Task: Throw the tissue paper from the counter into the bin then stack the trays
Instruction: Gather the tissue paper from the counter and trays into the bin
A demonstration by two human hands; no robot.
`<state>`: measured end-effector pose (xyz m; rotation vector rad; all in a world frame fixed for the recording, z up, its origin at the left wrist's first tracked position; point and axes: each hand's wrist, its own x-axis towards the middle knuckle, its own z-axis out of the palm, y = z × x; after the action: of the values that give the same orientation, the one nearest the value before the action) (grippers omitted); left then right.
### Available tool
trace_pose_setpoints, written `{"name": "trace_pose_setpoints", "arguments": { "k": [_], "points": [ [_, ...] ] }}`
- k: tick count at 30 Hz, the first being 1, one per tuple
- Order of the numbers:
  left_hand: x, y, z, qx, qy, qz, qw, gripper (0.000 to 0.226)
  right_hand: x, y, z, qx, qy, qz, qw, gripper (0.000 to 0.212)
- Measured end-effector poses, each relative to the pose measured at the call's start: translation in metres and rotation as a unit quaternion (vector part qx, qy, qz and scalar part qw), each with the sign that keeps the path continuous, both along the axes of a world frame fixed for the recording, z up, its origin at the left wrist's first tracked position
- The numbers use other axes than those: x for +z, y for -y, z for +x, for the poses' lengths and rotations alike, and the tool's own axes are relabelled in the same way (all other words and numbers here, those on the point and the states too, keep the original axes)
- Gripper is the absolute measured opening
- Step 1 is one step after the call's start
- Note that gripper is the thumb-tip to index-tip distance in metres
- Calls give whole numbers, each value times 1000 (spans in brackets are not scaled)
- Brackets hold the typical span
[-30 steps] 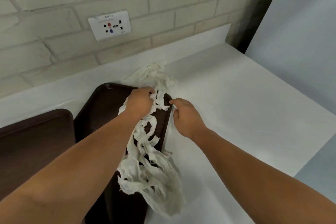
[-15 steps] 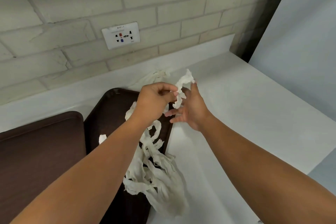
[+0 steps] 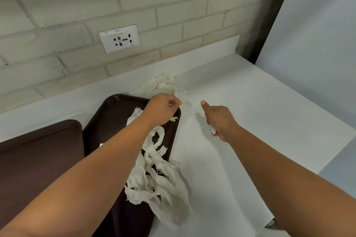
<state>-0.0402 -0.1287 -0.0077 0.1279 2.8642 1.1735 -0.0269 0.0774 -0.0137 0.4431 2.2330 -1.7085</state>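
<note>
- the left hand (image 3: 161,110) hangs over the far right corner of a dark brown tray (image 3: 113,121). its fingers are curled in and pinch the upper end of the tissue paper (image 3: 159,179).
- the tissue paper is torn into long white strips. it trails from that hand down across the tray, spills over the tray's right edge onto the white counter (image 3: 250,111), and ends in a loose bunch low in the view.
- another clump of tissue (image 3: 163,81) lies on the counter behind the tray, close to the foot of the wall. i cannot tell whether it joins the held strips.
- the right hand (image 3: 218,121) is over bare counter, apart from the tray. its thumb sticks out toward the wall and the other fingers are clenched round a small wad of tissue (image 3: 212,131), which shows below the palm.
- a white scrap (image 3: 101,144) lies on the tray, just beside the left forearm.
- a second tray (image 3: 38,159), also dark brown, lies flat to the left of the first, just beside it, with a narrow gap between them.
- a white wall socket (image 3: 119,39) sits in the pale brick wall (image 3: 183,15) above the counter.
</note>
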Motion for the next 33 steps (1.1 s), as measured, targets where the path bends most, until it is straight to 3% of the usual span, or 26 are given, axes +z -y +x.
{"name": "trace_pose_setpoints", "arguments": {
  "k": [3, 6, 8, 13, 17, 20, 22, 25, 29, 33],
  "points": [
    [-16, 19, -30, 18, -2, -159, 987, 31, -1, -10, -3, 19, -39, 18, 999, 52],
    [-25, 23, -46, -53, 48, -310, 948, 68, -3, -19, -6, 55, -48, 7, 997, 37],
    [-30, 22, -51, -100, 69, -351, 929, 76, -7, -25, -6, 76, -39, 13, 996, 29],
    [-39, 19, -51, -58, 1, -211, 976, 30, -12, -30, -3, 69, 10, 28, 997, 17],
    [-39, 24, -45, -7, -17, -170, 985, 17, -12, -33, 1, 69, 5, 26, 997, 23],
    [-40, 23, -38, -16, 22, -126, 992, 30, -4, -39, 7, 76, -7, 35, 996, 19],
    [-39, 17, -36, -43, 58, -182, 981, 41, 2, -46, 11, 83, -17, 41, 996, 19],
    [-41, 9, -34, -22, 63, -228, 971, 31, 10, -61, 20, 86, -29, 44, 995, 18],
    [-37, 2, -22, 35, -17, -176, 984, 16, 17, -84, 33, 66, -40, 46, 996, 18],
    [-5, -20, -11, 91, -94, -86, 988, 21, 25, -114, 46, 48, -47, 50, 996, 17]
  ]
}}
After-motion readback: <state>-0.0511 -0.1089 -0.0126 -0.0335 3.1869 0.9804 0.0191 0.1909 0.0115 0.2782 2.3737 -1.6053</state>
